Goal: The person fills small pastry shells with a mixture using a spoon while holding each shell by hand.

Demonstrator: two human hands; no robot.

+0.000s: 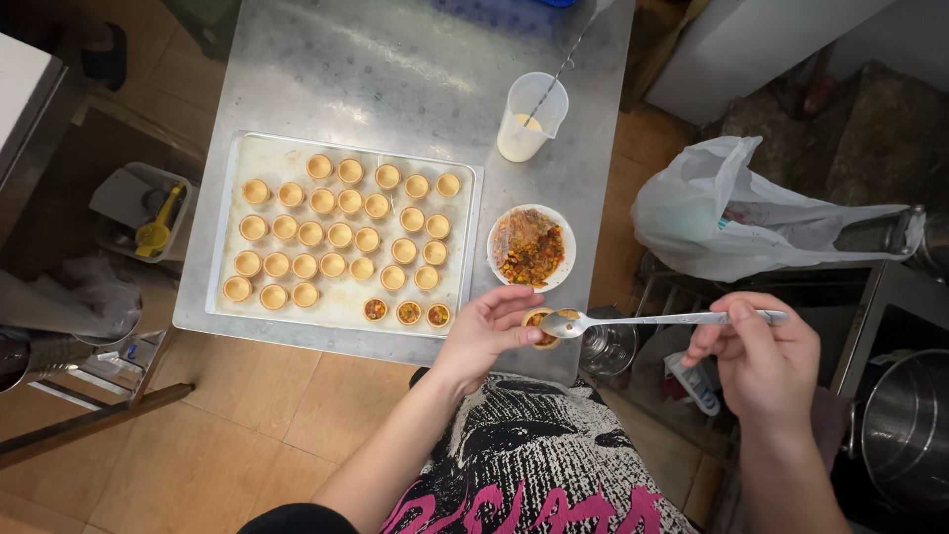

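Observation:
My left hand (486, 331) holds a small filled tart shell (540, 328) over the near right corner of the steel table (395, 69). My right hand (761, 361) grips the handle of a long metal spoon (652, 319); its bowl rests against the shell. Just beyond stands a white bowl (532, 246) of chopped, reddish-orange filling. To the left lies a metal baking tray (341, 307) with several rows of empty tart shells (339, 234) and three filled ones (407, 312) at its near edge.
A plastic measuring jug (531, 119) with pale liquid and a whisk stands behind the bowl. A white plastic bag (732, 213) lies to the right, a steel pot (905, 430) at the far right. A yellow squeezer (155, 232) sits in a bin at the left.

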